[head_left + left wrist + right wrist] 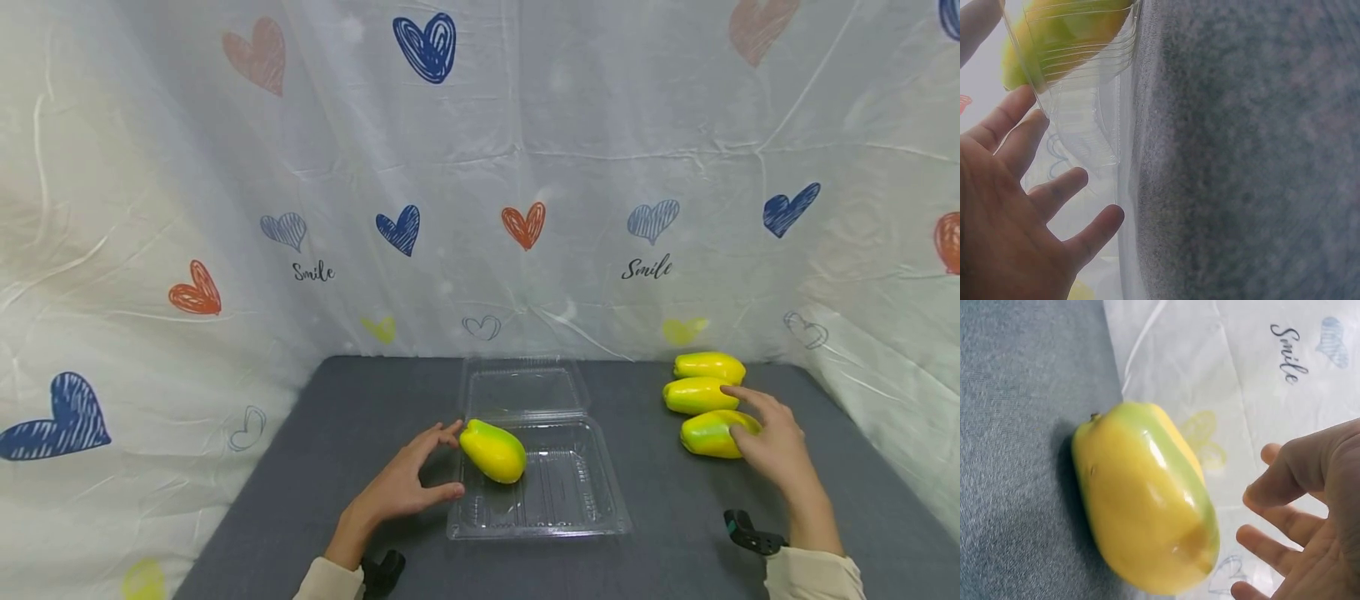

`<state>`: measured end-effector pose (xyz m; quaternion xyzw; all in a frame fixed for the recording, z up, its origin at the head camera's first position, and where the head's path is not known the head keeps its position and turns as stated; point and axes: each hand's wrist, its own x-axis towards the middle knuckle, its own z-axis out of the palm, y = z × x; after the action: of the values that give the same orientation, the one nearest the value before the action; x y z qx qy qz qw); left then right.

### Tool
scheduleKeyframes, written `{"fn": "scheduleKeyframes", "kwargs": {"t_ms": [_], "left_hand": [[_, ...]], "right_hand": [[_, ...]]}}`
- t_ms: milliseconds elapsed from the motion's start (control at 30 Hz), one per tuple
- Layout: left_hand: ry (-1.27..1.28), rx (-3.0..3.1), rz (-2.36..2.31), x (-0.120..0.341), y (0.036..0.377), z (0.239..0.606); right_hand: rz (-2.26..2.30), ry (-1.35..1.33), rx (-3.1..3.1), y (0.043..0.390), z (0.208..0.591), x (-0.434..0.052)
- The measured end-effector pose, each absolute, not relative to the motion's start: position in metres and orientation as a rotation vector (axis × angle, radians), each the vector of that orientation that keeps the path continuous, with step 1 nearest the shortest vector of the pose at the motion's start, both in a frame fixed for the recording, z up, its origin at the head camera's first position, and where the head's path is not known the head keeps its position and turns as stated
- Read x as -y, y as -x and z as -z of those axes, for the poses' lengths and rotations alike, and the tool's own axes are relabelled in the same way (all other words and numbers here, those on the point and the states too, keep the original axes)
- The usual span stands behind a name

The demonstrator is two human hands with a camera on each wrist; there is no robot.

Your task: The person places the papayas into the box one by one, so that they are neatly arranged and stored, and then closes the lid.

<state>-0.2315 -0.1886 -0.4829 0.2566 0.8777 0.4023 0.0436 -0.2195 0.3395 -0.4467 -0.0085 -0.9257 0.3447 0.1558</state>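
Observation:
A clear plastic clamshell box lies open in the middle of the grey table, its lid folded back. One yellow-green fruit rests in the tray at its left side. My left hand is open beside that fruit, fingers spread, the index tip at the fruit's end. In the left wrist view the open left hand sits just below the box wall and the fruit. My right hand hovers open over the nearest of three fruits at the right; the right wrist view shows the fruit a little apart from the spread fingers.
Two more fruits lie in a row behind the nearest one. A white sheet with heart prints walls the table at the back and both sides. Black wrist mounts show near the front edge.

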Motion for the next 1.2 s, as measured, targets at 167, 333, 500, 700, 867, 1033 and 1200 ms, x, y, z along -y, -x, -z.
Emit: {"fn": "scheduleKeyframes", "kwargs": {"t_ms": [167,333,500,700,867,1033,1200], "left_hand": [[-0.785,-2.681,-1.227,0.188,0.232,0.483],[-0.776,-2.681,-1.225,0.189,0.233,0.483],[-0.770,-2.689,-1.211,0.190,0.234,0.485],[-0.775,-2.679,-1.220,0.188,0.233,0.485],[-0.769,-2.681,-1.218,0.188,0.233,0.485],[-0.777,-2.683,-1.224,0.188,0.234,0.484],[-0.779,-2.688,-1.215,0.188,0.234,0.484]], "right_hand": [[-0.980,0.045,2.721,0.220,0.450,-0.345],[-0.965,0.031,2.796,0.221,0.452,-0.351],[-0.947,0.024,2.839,0.221,0.453,-0.353],[-0.912,-0.019,2.840,0.221,0.454,-0.358],[-0.876,-0.079,2.866,0.218,0.456,-0.361],[-0.864,-0.121,2.917,0.216,0.455,-0.364],[-0.886,-0.150,2.958,0.215,0.454,-0.364]]}}
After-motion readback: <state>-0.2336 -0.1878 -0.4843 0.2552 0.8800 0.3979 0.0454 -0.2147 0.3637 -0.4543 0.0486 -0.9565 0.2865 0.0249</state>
